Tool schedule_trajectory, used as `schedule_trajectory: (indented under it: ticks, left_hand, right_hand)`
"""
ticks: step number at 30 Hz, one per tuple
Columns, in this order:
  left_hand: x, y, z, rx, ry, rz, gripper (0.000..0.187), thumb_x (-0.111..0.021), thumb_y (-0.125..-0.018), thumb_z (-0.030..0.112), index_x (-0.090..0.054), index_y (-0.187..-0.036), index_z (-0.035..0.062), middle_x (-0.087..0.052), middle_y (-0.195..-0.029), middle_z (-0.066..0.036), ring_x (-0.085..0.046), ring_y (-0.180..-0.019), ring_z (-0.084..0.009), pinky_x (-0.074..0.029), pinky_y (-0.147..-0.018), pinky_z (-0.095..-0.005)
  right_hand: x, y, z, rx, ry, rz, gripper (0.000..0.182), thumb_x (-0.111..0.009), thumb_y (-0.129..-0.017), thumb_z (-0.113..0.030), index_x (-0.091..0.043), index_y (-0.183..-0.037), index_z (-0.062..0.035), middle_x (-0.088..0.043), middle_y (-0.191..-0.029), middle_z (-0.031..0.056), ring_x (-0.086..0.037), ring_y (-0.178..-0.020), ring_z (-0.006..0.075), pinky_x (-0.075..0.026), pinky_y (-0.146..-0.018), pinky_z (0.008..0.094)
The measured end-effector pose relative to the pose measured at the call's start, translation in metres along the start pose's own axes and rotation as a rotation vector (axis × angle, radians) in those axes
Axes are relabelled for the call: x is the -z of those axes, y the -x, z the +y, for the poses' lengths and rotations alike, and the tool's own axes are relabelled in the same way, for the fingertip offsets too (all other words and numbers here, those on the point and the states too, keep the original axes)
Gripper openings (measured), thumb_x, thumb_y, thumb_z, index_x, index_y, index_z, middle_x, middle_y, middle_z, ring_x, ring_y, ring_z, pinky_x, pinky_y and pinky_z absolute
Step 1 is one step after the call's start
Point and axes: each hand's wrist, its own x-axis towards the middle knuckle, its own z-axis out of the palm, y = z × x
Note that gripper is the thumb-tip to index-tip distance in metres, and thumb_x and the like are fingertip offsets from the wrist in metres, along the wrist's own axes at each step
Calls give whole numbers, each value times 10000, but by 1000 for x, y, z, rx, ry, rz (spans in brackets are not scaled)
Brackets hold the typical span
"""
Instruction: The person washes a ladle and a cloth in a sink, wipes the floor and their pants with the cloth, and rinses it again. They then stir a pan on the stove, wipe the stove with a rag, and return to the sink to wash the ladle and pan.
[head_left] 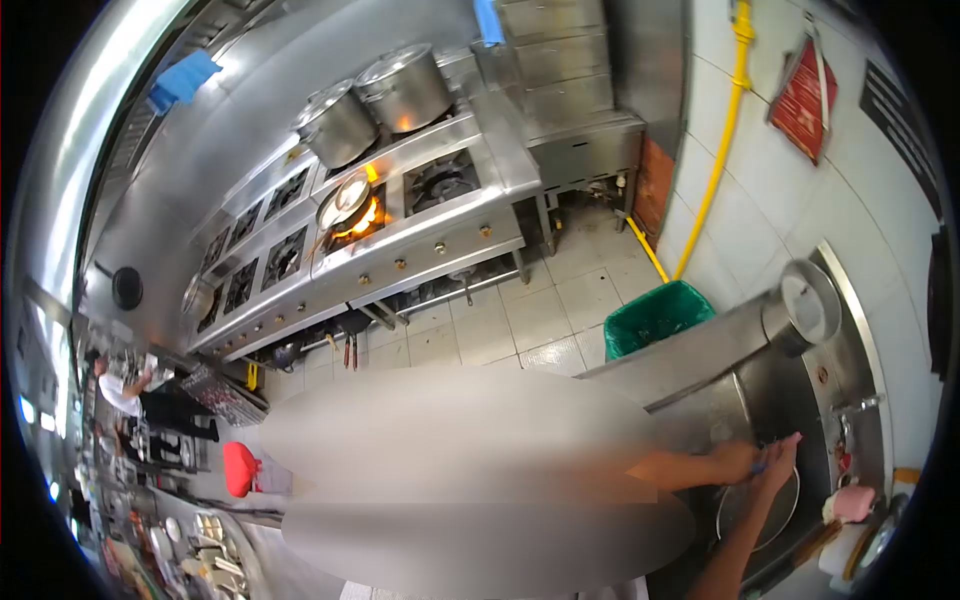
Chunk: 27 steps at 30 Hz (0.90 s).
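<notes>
A round pan (757, 508) is steadied in the sink (770, 395) at four o'clock by the left hand (735, 462); something blue is pinched by the right hand (778, 462), presumably for scrubbing.

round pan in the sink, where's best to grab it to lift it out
Probably by the rim on the side nearest the person, coming from above. The pan lies flat and low in the sink, and both hands already sit at its far edge. No handle shows.

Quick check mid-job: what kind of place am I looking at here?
Most likely a commercial kitchen: a long steel gas range with lit burners, two big stockpots, and a steel sink where both hands work.
</notes>
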Motion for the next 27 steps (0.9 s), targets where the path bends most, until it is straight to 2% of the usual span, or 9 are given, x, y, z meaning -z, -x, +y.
schedule_trajectory:
  ticks: [5, 6, 9, 10, 13, 16, 17, 19, 27]
  left_hand:
    - [96, 47, -38, -118, -107, 192, 389, -732, -667, 247, -655, -1028, 124, -677, -974, -122, -653, -947, -317, -510, -796, -435]
    - [118, 57, -44, -159, -64, 269, 401, -741, -651, 254, -655, -1018, 116, -663, -990, -114, -638, -970, -311, -506, -802, -428]
    - [201, 136, -81, -305, -33, 502, 432, -747, -629, 272, -647, -1003, 79, -611, -987, -122, -594, -984, -313, -486, -813, -425]
    - [235, 165, -104, -388, -88, 497, 421, -736, -642, 262, -632, -1001, 69, -549, -934, -143, -531, -1000, -326, -453, -806, -448]
    - [300, 271, -207, -388, 10, 695, 375, -741, -649, 273, -599, -912, 47, -543, -886, -151, -548, -922, -337, -452, -802, -459]
    - [343, 407, -338, -86, 92, 613, 557, -717, -702, 270, -567, -1215, 113, -608, -1182, -148, -560, -1091, -334, -437, -971, -403]
    - [336, 445, -392, -118, -52, 830, 426, -730, -695, 309, -640, -1041, 77, -640, -1044, -185, -594, -985, -360, -482, -869, -434]
    - [317, 538, -468, 471, 181, 935, 481, -734, -694, 356, -652, -1075, 73, -624, -1098, -216, -591, -1037, -361, -468, -921, -425]
    - [249, 763, -480, 957, 600, 1436, 415, -750, -699, 267, -655, -1014, 13, -672, -988, -163, -645, -916, -272, -504, -822, -373]
  right_hand:
    - [-103, 62, -6, -39, -346, -608, 436, -439, -985, -479, -474, -697, -154, -317, -533, -11, -343, -517, 126, -353, -545, 279]
    - [-127, 78, -12, -68, -336, -799, 488, -432, -974, -514, -504, -670, -139, -461, -632, 16, -465, -633, 172, -424, -639, 321]
    - [-229, 173, -15, -187, -315, -510, 507, -440, -943, -576, -553, -733, -129, -560, -856, 59, -527, -819, 213, -449, -806, 367]
    - [-241, 174, 2, -175, -235, -801, 548, -434, -936, -592, -633, -993, -85, -577, -1136, 83, -542, -980, 241, -447, -896, 408]
    - [-334, 235, 71, -168, 36, -1013, 599, -478, -936, -536, -497, -1305, -64, -579, -1196, 94, -562, -1032, 238, -445, -922, 416]
    - [-422, 305, 154, -375, 250, -1081, 523, -521, -945, -341, -424, -1368, -50, -603, -1136, 129, -598, -976, 227, -473, -858, 377]
    - [-448, 325, 186, -423, 351, -1187, 510, -507, -959, -311, -398, -1381, -46, -602, -1146, 142, -599, -971, 236, -475, -849, 377]
    - [-502, 378, 244, -640, 384, -1408, 496, -499, -971, -298, -385, -1398, -72, -586, -1198, 155, -597, -975, 242, -470, -862, 381]
    - [-742, 619, 449, -775, 600, -1793, 609, -555, -938, -441, -373, -1400, -89, -562, -1245, 149, -575, -1010, 242, -496, -810, 397]
